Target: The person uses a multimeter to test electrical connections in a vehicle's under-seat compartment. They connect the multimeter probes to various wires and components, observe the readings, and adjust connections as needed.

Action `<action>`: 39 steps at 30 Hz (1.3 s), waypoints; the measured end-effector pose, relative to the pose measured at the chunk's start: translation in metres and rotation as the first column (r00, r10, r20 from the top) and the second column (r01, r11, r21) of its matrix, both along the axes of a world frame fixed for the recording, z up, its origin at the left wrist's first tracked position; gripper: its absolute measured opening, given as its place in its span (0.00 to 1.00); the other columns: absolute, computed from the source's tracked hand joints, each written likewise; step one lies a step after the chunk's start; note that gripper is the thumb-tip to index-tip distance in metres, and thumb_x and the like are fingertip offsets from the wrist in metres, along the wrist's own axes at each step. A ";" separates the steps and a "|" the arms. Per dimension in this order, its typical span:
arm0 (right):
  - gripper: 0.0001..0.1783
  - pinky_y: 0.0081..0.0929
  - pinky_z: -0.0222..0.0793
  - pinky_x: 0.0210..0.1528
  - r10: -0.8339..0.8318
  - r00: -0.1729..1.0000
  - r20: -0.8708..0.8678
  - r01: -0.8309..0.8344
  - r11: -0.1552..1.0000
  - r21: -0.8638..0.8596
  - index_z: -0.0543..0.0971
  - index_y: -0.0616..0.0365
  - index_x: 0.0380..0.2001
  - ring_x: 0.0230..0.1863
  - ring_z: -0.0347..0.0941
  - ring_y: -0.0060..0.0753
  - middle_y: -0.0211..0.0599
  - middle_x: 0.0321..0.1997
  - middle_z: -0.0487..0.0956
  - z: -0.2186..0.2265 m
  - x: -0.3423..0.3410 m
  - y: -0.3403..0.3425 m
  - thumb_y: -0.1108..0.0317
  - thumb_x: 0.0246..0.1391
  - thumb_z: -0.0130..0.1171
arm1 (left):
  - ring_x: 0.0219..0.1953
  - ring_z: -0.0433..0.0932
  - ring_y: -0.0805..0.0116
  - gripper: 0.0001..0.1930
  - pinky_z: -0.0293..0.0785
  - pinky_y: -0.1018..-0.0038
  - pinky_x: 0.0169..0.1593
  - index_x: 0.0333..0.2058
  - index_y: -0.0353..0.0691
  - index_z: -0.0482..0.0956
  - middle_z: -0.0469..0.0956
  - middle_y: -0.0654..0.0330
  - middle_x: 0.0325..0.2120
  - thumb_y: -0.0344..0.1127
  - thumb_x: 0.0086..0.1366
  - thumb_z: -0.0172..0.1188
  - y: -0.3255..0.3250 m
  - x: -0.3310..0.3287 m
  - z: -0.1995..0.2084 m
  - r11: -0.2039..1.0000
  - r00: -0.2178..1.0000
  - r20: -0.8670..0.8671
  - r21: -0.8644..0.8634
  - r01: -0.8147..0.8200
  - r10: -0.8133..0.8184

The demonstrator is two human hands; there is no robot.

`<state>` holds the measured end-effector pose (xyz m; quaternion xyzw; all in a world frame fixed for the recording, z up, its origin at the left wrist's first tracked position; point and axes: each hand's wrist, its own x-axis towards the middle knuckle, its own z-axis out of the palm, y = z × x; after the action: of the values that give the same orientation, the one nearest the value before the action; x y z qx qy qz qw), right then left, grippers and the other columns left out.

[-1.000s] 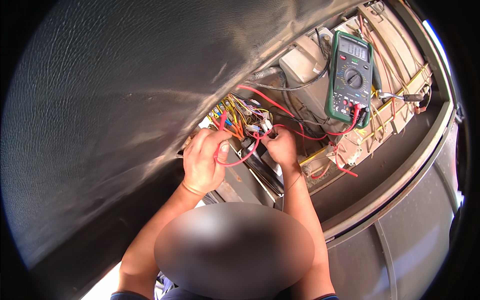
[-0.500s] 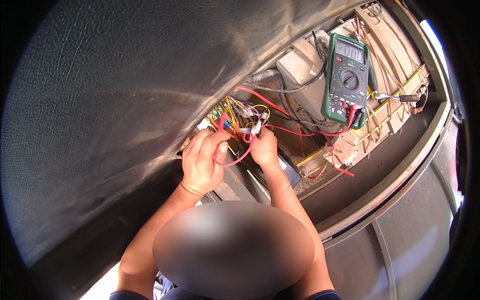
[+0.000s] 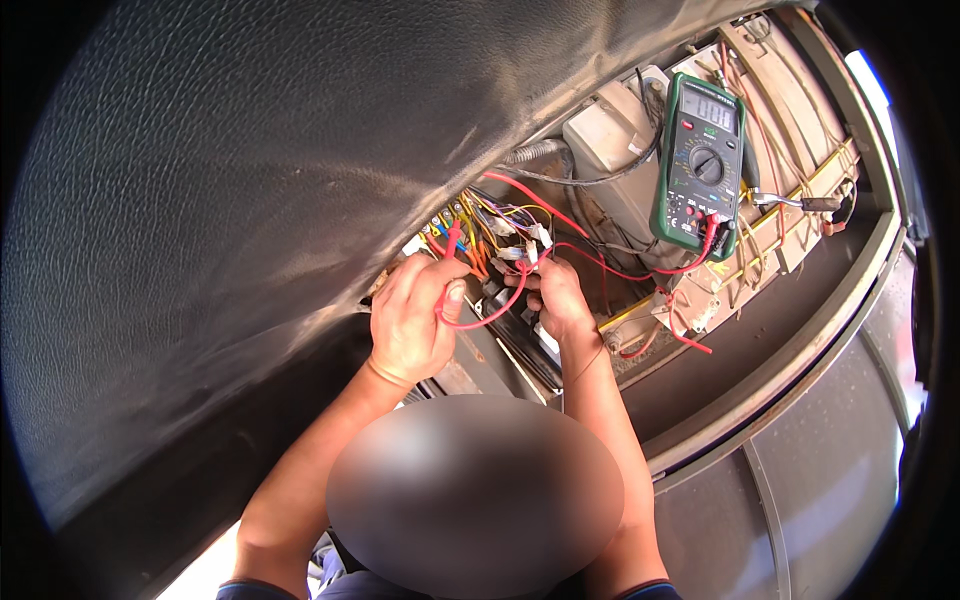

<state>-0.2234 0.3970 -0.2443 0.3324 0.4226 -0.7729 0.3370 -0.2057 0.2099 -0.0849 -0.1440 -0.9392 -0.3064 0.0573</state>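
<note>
My left hand is closed round a red test probe, its front end pointing at a row of screw terminals with yellow, blue and orange wires. A red test lead loops from this hand past my right fingers to a green-and-black multimeter. My right hand has its fingers curled by several white plug connectors on thin coloured wires. What those fingertips pinch is hidden behind the hand and lead.
The multimeter leans on a beige casing. A black padded cover rises on the left. A loose red wire and a cable with a metal end lie at the right. A curved metal rim bounds the compartment.
My right hand has shifted slightly right and its fingers have loosened somewhat, with the white connectors now showing more. The left hand keeps its grip on the red probe, still pointed at the terminals.
</note>
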 end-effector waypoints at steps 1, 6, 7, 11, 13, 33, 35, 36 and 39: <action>0.16 0.23 0.53 0.21 0.016 1.000 -0.011 -0.016 1.000 0.001 0.78 0.57 0.46 0.31 0.81 0.25 0.35 0.42 0.87 -0.001 0.000 0.000 0.55 0.74 0.52 | 0.33 0.79 0.51 0.10 0.76 0.63 0.40 0.48 0.34 0.81 0.79 0.49 0.36 0.34 0.78 0.57 0.000 0.000 0.000 1.000 1.000 0.001 -0.001 0.000 0.000; 0.16 0.22 0.53 0.21 0.075 0.992 -0.101 -0.068 0.995 0.068 0.79 0.58 0.46 0.35 0.85 0.28 0.39 0.45 0.88 -0.010 0.005 0.006 0.56 0.72 0.53 | 0.33 0.79 0.52 0.10 0.76 0.63 0.40 0.48 0.34 0.81 0.78 0.50 0.35 0.34 0.78 0.56 0.003 -0.001 0.003 1.000 1.000 0.009 0.008 0.000 -0.001; 0.15 0.21 0.53 0.22 0.040 0.994 -0.106 -0.031 0.996 0.080 0.80 0.58 0.46 0.37 0.87 0.30 0.40 0.45 0.89 -0.008 0.007 0.003 0.57 0.72 0.53 | 0.33 0.79 0.52 0.10 0.76 0.63 0.40 0.48 0.34 0.81 0.78 0.50 0.35 0.34 0.78 0.56 0.003 -0.001 0.003 1.000 1.000 0.010 0.007 0.000 0.000; 0.15 0.21 0.52 0.20 -0.081 0.995 -0.057 0.077 0.995 -0.069 0.77 0.57 0.45 0.40 0.88 0.29 0.35 0.39 0.85 -0.016 0.010 0.008 0.56 0.69 0.58 | 0.33 0.79 0.51 0.10 0.76 0.62 0.40 0.48 0.34 0.81 0.78 0.50 0.36 0.35 0.78 0.56 0.003 -0.001 0.003 1.000 1.000 0.010 -0.002 0.003 -0.003; 0.13 0.21 0.51 0.19 -0.118 0.992 -0.036 0.113 0.985 -0.132 0.76 0.57 0.45 0.41 0.88 0.32 0.33 0.38 0.84 -0.012 0.012 0.006 0.58 0.68 0.59 | 0.33 0.79 0.51 0.10 0.76 0.62 0.41 0.48 0.34 0.81 0.78 0.50 0.36 0.35 0.78 0.56 0.002 -0.001 0.002 1.000 1.000 0.005 -0.008 0.004 -0.004; 0.09 0.17 0.52 0.16 -0.100 0.988 -0.120 0.084 0.988 -0.131 0.78 0.60 0.44 0.38 0.90 0.36 0.37 0.38 0.86 -0.027 0.019 0.018 0.64 0.74 0.56 | 0.33 0.79 0.51 0.10 0.76 0.61 0.40 0.48 0.35 0.81 0.78 0.50 0.35 0.35 0.78 0.56 0.004 -0.002 0.002 1.000 1.000 0.005 -0.005 0.002 -0.002; 0.09 0.18 0.52 0.15 -0.103 0.991 -0.086 0.089 0.985 -0.151 0.78 0.60 0.44 0.36 0.90 0.36 0.36 0.36 0.84 -0.030 0.020 0.020 0.65 0.73 0.57 | 0.33 0.79 0.50 0.10 0.76 0.61 0.40 0.48 0.35 0.81 0.79 0.50 0.35 0.35 0.78 0.56 0.004 -0.002 0.002 1.000 1.000 0.005 -0.003 0.000 0.000; 0.08 0.18 0.52 0.15 -0.103 0.992 -0.068 0.091 0.983 -0.161 0.78 0.60 0.43 0.36 0.90 0.36 0.35 0.35 0.83 -0.030 0.020 0.020 0.65 0.73 0.57 | 0.34 0.79 0.50 0.10 0.76 0.61 0.41 0.48 0.35 0.81 0.79 0.50 0.35 0.35 0.78 0.56 0.004 -0.001 0.002 1.000 1.000 0.011 -0.001 -0.003 0.003; 0.10 0.18 0.52 0.16 -0.062 0.996 -0.068 0.048 0.980 -0.195 0.78 0.59 0.45 0.39 0.90 0.38 0.39 0.39 0.86 -0.028 0.019 0.021 0.63 0.74 0.55 | 0.34 0.80 0.50 0.10 0.77 0.61 0.41 0.48 0.36 0.81 0.79 0.50 0.36 0.35 0.78 0.56 0.003 -0.001 0.002 1.000 1.000 0.011 -0.006 -0.007 0.007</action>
<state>-0.2044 0.4182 -0.2722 0.2810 0.3482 -0.8310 0.3305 -0.2066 0.2133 -0.0829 -0.1391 -0.9410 -0.3040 0.0529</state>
